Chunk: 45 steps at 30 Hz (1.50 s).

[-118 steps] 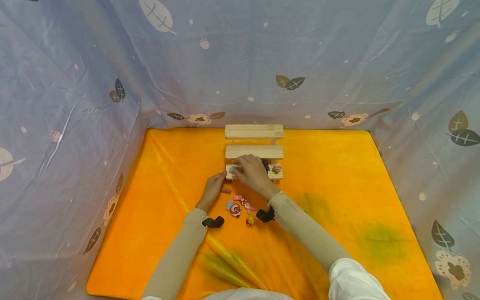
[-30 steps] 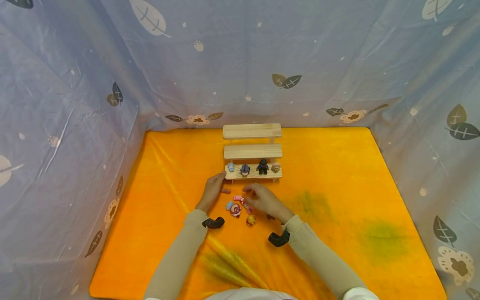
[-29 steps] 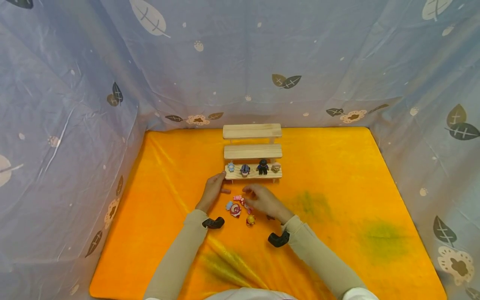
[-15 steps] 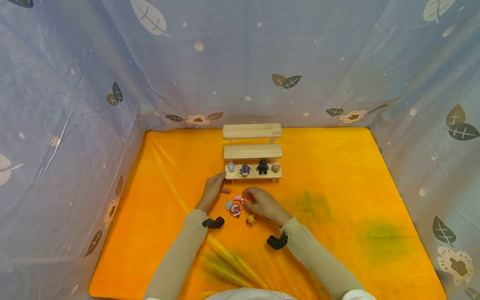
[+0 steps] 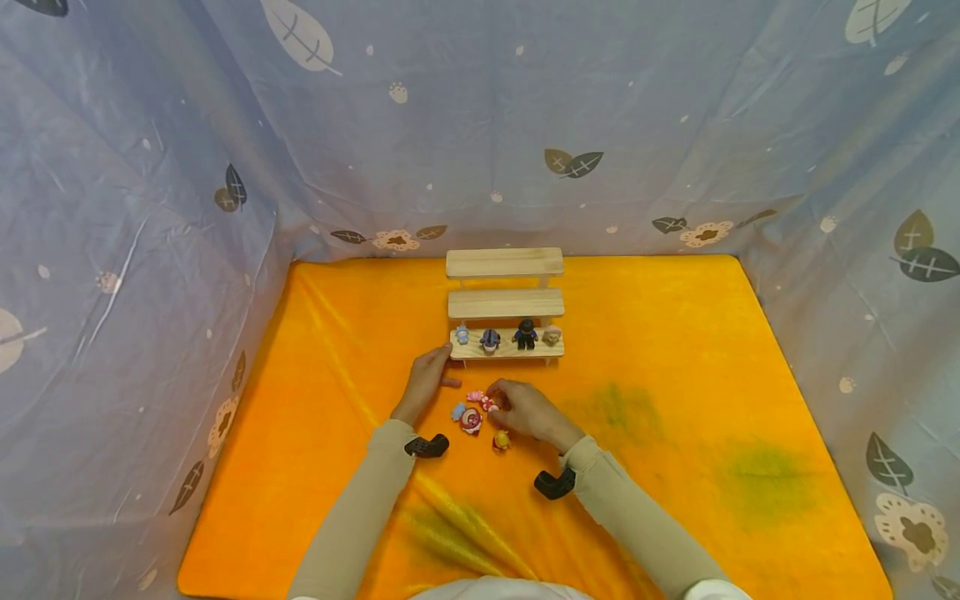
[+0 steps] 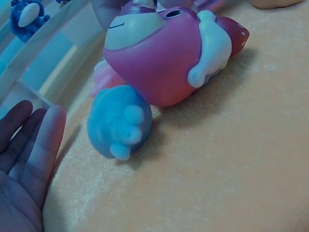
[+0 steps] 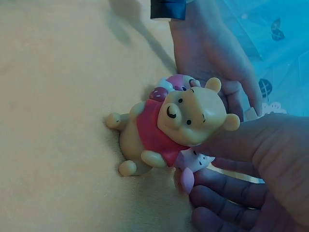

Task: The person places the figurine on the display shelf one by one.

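In the head view my left hand (image 5: 423, 382) has its straight fingers beside the left end of the lowest step of a wooden three-step stand (image 5: 506, 303). My right hand (image 5: 531, 410) curls thumb and fingers around a small pink-eared figurine (image 7: 194, 162) lying on the mat. A yellow bear figurine in a red shirt (image 7: 157, 126) partly covers that hold in the right wrist view. Just left of the right hand lie a magenta bear figurine (image 6: 159, 63), a fuzzy light-blue piece (image 6: 113, 118) touching it, and a pink figurine (image 5: 475, 396).
On the lowest step sit a light-blue figurine (image 5: 462, 335), a grey-purple donkey figurine (image 5: 490, 340), a black-haired figurine (image 5: 526, 335) and a tan figurine (image 5: 552, 335). An orange mat (image 5: 660, 350) lies beneath, with patterned curtains (image 5: 465, 125) around it.
My right hand has left the lowest step, where a light-blue figurine now sits uncovered. It came down to the loose figurines, and its fingers closed in around the pink-eared one. The left hand stayed put.
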### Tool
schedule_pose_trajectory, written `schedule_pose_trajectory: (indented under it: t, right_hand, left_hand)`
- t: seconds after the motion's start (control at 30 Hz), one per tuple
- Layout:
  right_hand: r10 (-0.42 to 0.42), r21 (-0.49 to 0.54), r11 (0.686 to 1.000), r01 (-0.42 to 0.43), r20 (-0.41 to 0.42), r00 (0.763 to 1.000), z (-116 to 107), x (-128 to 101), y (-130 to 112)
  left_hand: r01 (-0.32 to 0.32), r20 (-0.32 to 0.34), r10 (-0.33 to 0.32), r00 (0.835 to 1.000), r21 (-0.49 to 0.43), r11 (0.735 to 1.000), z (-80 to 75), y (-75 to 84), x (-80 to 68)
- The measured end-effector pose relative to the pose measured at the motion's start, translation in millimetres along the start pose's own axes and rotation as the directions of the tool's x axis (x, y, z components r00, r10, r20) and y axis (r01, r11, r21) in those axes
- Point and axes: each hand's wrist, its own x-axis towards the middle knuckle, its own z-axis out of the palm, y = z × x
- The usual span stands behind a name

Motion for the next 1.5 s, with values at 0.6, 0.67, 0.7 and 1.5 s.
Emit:
schedule_pose_trajectory:
  t: [0.6,0.67,0.7,1.5]
  right_hand:
    - [0.012,-0.020,1.000,-0.013,-0.055,0.998,-2,-3,2]
    - [-0.009,-0.007,1.000,0.009,-0.054,0.998,-2,-3,3]
    - [-0.022,-0.003,1.000,0.022,-0.055,0.998,-2,-3,3]
    - [0.015,0.066,0.998,-0.007,-0.122,0.992,-10,-5,-3]
  left_hand:
    - [0.002,0.026,-0.001,1.000,-0.016,1.000,-0.9,5.3,-4.4]
    - [0.004,0.026,-0.004,1.000,-0.017,1.000,-0.8,5.1,-4.6]
    - [0.007,0.025,-0.007,1.000,-0.020,1.000,-0.7,5.1,-4.6]
    - [0.008,0.009,-0.008,1.000,-0.025,1.000,0.6,0.0,1.6]
